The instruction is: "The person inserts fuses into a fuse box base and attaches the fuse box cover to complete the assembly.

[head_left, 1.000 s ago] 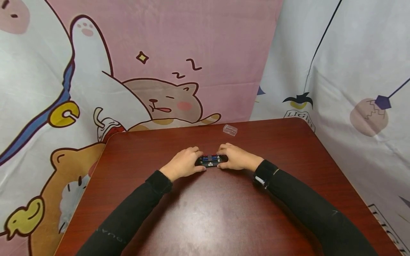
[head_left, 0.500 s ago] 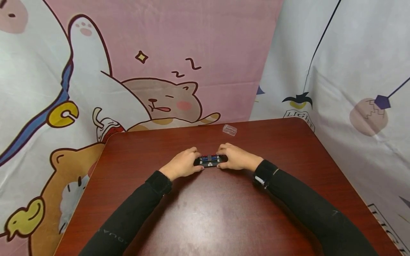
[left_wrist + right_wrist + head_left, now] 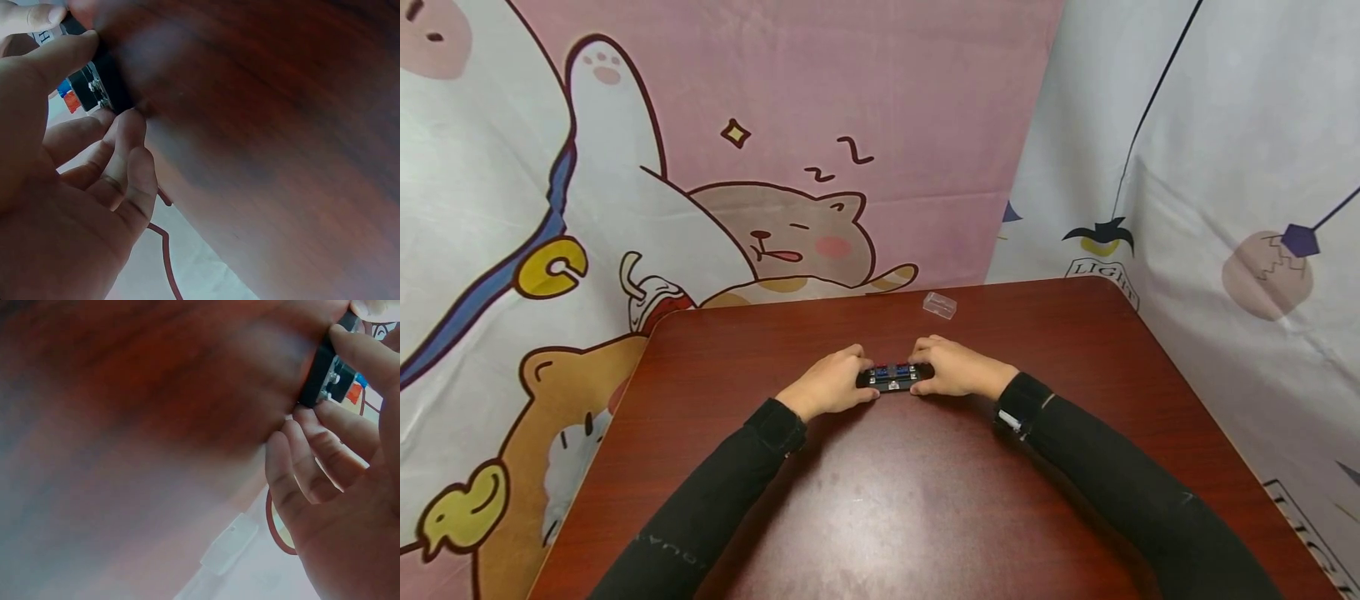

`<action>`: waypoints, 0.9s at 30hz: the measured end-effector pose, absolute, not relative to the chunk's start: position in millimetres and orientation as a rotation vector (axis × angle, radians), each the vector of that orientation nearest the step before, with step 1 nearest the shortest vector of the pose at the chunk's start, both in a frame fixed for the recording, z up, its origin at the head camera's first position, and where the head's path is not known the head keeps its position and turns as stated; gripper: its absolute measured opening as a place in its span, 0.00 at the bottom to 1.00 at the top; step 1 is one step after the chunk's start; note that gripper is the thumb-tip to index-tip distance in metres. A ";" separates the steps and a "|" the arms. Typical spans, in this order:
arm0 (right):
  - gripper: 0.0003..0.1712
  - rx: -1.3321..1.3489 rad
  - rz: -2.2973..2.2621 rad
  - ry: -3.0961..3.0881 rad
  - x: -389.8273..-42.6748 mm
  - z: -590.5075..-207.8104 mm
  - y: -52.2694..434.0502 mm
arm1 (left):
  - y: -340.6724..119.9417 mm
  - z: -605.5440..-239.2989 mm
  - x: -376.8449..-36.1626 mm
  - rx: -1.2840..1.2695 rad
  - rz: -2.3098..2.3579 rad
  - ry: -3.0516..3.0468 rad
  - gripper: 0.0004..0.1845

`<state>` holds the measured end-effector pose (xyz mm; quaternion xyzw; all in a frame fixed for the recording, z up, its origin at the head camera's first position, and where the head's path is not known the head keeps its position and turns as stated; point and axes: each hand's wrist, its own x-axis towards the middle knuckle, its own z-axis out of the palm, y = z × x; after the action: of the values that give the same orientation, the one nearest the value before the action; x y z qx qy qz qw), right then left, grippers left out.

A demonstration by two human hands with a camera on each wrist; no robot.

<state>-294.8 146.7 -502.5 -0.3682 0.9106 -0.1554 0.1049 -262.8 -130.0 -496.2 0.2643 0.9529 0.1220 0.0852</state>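
Note:
A small black module [image 3: 892,383] with blue and red parts on it is at the far middle of the table, both hands at its ends. My left hand [image 3: 831,382] grips its left end, thumb on the near side and fingers on the far side. The right hand [image 3: 958,371] grips the right end in the same way. Metal screws show on the end of the black module [image 3: 111,81] in the left wrist view. In the right wrist view, the module [image 3: 320,372] lies between thumb and fingers, its red and blue parts facing away from the camera. Its exact kind is unclear.
Beyond the hands, a small clear plastic box [image 3: 940,305] lies near the back edge of the reddish-brown wooden table [image 3: 1037,317]. Printed cloth [image 3: 925,125] hangs behind the table and along its sides.
Almost nothing differs. Both hands keep their grip on the black module in the same place, with only slight shifts of the view.

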 end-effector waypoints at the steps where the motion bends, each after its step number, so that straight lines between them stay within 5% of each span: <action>1: 0.33 -1.086 -0.455 2.674 -295.1 -501.1 146.8 | -129.9 -496.5 -263.0 0.789 0.360 2.842 0.32; 11: 0.26 -1.056 -0.623 2.596 -309.1 -478.6 157.7 | -128.6 -494.8 -263.0 0.769 0.330 2.829 0.34; 27: 0.27 -0.624 -0.572 3.084 -343.7 -477.9 173.1 | -127.4 -492.0 -262.6 0.740 0.344 2.816 0.34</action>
<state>-343.7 173.1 -477.9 -0.1951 0.9640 -0.1787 -0.0283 -262.6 -127.4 -492.0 0.2510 0.9552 0.1167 0.1049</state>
